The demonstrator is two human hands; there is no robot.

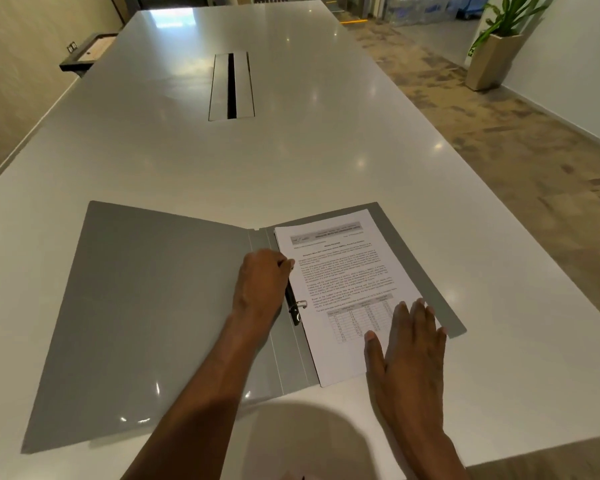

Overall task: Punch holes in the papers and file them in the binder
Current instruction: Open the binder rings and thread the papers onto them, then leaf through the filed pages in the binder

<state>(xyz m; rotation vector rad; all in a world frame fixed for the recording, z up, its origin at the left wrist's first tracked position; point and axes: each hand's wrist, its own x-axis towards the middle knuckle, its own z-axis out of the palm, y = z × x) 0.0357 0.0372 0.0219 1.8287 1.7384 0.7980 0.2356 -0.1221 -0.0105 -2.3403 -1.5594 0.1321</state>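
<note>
A grey binder lies open and flat on the white table. A stack of printed papers rests on its right half, threaded on the metal ring mechanism by the spine. My left hand is at the upper ring, fingers curled over the papers' left edge; what they pinch is hidden. My right hand lies flat, fingers spread, on the lower right corner of the papers. No hole punch is in view.
A cable slot is set into the table's middle, far from the binder. A potted plant stands on the floor at the right. A dark frame sits beside the table's far left edge.
</note>
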